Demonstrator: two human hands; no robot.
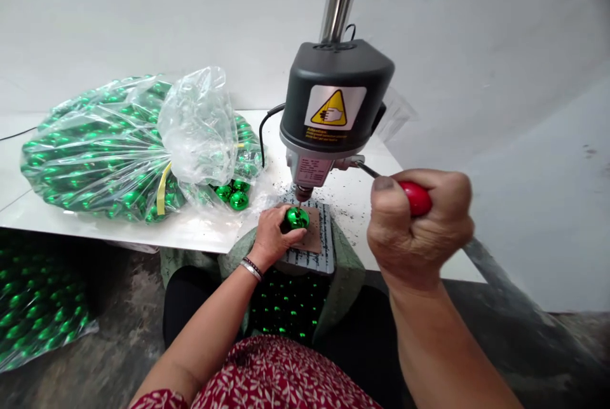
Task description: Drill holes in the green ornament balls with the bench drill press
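Your right hand [422, 231], nearest the camera, is to the right of the drill [333, 104] and on its near side, curled into a fist around the red knob [417, 198] of the drill's lever [368, 169]; its thumb lies on the side facing the drill, and the bare forearm slants up from the lower right. Your left hand [274, 234] is below the drill, back of the hand upward, with the fingers on the far left of a green ball [298, 219] and the thumb bent round its near side, so the ball is gripped between them. That ball sits directly under the drill, on a brown pad [313, 239] over a grey block [326, 245]. Being round, it shows no long axis; its upper side faces the drill bit [300, 204], which points down at it, though you cannot tell from here how far the tip has gone in, if at all. The ball is a bright, mirror-like green, broken by dark reflections. Dark shavings [350, 211] are scattered around the foot of the drill on the white table [200, 239]. Left of the drill lie a few more green balls [239, 200] and a clear bag [90, 155] packed with them.
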